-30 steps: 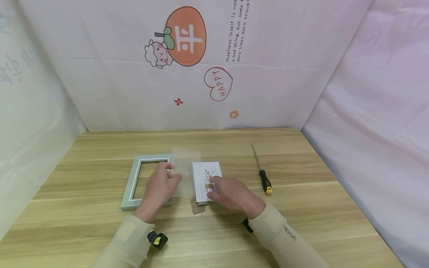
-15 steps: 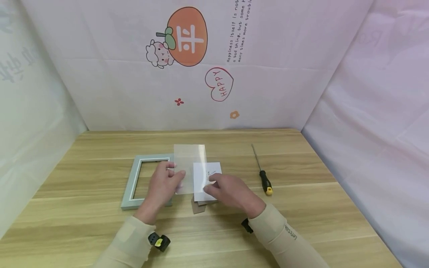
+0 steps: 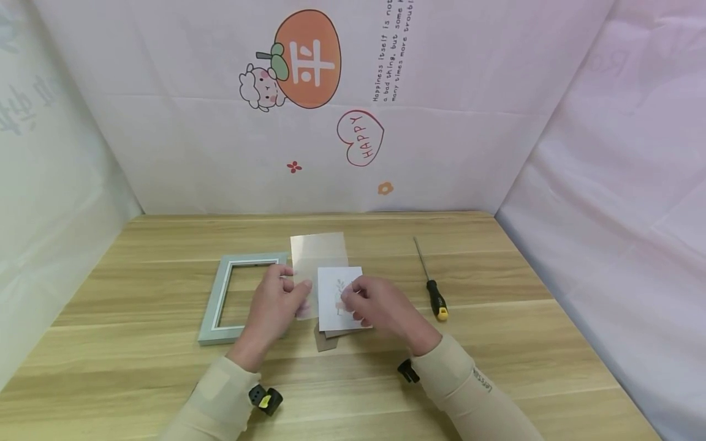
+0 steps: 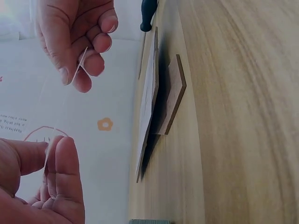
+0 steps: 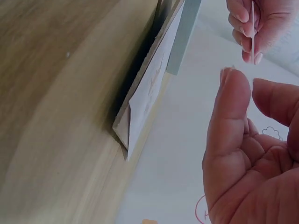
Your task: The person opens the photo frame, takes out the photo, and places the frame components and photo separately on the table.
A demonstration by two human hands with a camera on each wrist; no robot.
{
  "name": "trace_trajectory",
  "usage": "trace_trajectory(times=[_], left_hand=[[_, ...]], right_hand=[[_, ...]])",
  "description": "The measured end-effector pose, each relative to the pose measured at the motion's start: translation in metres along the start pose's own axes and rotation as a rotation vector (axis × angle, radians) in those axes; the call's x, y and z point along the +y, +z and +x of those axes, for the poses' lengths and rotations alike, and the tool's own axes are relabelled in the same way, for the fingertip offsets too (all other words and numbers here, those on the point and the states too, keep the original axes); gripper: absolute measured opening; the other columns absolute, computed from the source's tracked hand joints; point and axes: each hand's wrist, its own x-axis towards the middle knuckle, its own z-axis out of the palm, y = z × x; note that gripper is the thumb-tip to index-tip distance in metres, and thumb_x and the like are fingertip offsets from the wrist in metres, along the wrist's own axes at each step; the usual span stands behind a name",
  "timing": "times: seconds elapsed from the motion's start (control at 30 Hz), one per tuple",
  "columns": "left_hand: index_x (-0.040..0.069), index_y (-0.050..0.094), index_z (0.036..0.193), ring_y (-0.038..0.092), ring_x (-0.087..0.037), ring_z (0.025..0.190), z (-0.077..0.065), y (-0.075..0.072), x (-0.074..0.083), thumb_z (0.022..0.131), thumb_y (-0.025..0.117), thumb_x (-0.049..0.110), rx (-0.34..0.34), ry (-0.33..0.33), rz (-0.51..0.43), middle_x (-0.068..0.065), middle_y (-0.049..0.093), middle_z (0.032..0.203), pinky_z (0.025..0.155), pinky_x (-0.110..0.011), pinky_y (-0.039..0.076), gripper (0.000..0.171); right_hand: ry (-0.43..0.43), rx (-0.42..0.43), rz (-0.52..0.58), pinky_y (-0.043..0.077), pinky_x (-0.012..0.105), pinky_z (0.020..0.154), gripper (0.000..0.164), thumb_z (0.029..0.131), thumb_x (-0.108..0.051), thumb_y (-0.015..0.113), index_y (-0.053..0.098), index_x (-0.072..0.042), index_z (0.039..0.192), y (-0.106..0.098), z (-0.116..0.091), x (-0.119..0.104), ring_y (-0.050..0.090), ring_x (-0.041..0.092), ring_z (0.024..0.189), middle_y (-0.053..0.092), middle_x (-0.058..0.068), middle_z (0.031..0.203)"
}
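Note:
My left hand (image 3: 276, 300) holds a thin clear plastic sheet (image 3: 317, 248) upright by its left edge, between thumb and fingers. My right hand (image 3: 383, 306) pinches at the sheet's right edge with thumb and forefinger. In the left wrist view, two thin edges (image 4: 83, 63) split into a narrow V at those fingertips. Below the sheet lies a white card (image 3: 329, 321) with a plant print, on a brown backing board (image 3: 326, 343). At the left, partly behind my left hand, is a grey-green picture frame (image 3: 212, 309).
A screwdriver (image 3: 437, 299) with a black and yellow handle lies at the right, its shaft pointing away. The wooden table (image 3: 496, 367) meets a printed white cloth (image 3: 441, 153) at its back edge.
The plastic sheet has shifted right and tilted, with my left hand moving right along with it. My right fingers have drawn closer together at its edge. Frame and screwdriver stay put.

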Motion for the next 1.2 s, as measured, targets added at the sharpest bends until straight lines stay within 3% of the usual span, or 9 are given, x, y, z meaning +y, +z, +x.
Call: trace_trajectory(times=[0.33, 0.53, 0.67, 0.83, 1.03, 1.13, 1.2], left_hand=[[0.012, 0.049, 0.131, 0.065, -0.019, 0.071, -0.003, 0.003, -0.003, 0.094, 0.06, 0.034, -0.037, 0.008, 0.103, -0.007, 0.067, 0.093, 0.065, -0.033, 0.055, 0.045], [0.012, 0.055, 0.128, 0.063, -0.015, 0.077, -0.003, 0.006, -0.005, 0.092, 0.059, 0.032, -0.053, 0.064, 0.226, -0.003, 0.068, 0.099, 0.071, -0.037, 0.052, 0.042], [0.012, 0.059, 0.125, 0.062, -0.016, 0.088, -0.004, 0.007, -0.006, 0.091, 0.061, 0.03, -0.061, 0.101, 0.282, -0.003, 0.069, 0.105, 0.079, -0.04, 0.052, 0.039], [0.009, 0.061, 0.122, 0.063, -0.018, 0.094, -0.005, 0.009, -0.008, 0.09, 0.063, 0.027, -0.081, 0.147, 0.334, -0.003, 0.068, 0.106, 0.085, -0.042, 0.051, 0.037], [0.007, 0.063, 0.121, 0.063, -0.015, 0.094, -0.007, 0.016, -0.01, 0.089, 0.063, 0.027, -0.116, 0.206, 0.448, -0.004, 0.067, 0.11, 0.086, -0.041, 0.052, 0.038], [0.007, 0.063, 0.124, 0.06, -0.016, 0.093, -0.008, 0.02, -0.01, 0.088, 0.064, 0.028, -0.136, 0.249, 0.536, -0.006, 0.067, 0.113, 0.085, -0.041, 0.052, 0.041], [0.008, 0.064, 0.125, 0.059, -0.018, 0.097, -0.009, 0.022, -0.011, 0.088, 0.065, 0.028, -0.143, 0.279, 0.586, -0.007, 0.067, 0.115, 0.086, -0.042, 0.051, 0.042]], right_hand=[[-0.013, 0.071, 0.102, 0.057, 0.037, 0.068, 0.028, 0.099, -0.028, 0.051, 0.064, -0.005, 0.109, -0.012, 0.0, 0.002, 0.062, 0.022, 0.078, 0.066, 0.009, 0.091], [-0.016, 0.113, 0.145, 0.057, 0.04, 0.066, 0.026, 0.1, -0.025, 0.05, 0.062, -0.002, 0.102, -0.036, -0.001, 0.014, 0.059, 0.025, 0.073, 0.061, 0.016, 0.086], [0.017, 0.179, 0.066, 0.057, 0.036, 0.064, 0.028, 0.1, -0.029, 0.049, 0.061, -0.003, 0.096, -0.057, -0.006, 0.029, 0.06, 0.024, 0.072, 0.06, 0.016, 0.085], [0.046, 0.191, -0.026, 0.051, 0.035, 0.056, 0.032, 0.102, -0.031, 0.046, 0.058, -0.003, 0.091, -0.079, -0.016, 0.046, 0.053, 0.022, 0.061, 0.055, 0.011, 0.073], [0.093, 0.206, -0.301, 0.04, 0.033, 0.048, 0.03, 0.1, -0.029, 0.045, 0.053, -0.01, 0.078, -0.087, -0.027, 0.054, 0.049, 0.018, 0.049, 0.049, 0.002, 0.057], [0.129, 0.214, -0.444, 0.041, 0.036, 0.051, 0.028, 0.098, -0.026, 0.047, 0.05, -0.01, 0.076, -0.084, -0.028, 0.057, 0.052, 0.019, 0.053, 0.052, 0.004, 0.061], [0.143, 0.223, -0.545, 0.047, 0.04, 0.058, 0.024, 0.097, -0.025, 0.049, 0.057, -0.005, 0.086, -0.081, -0.027, 0.059, 0.057, 0.02, 0.063, 0.062, 0.01, 0.075]])
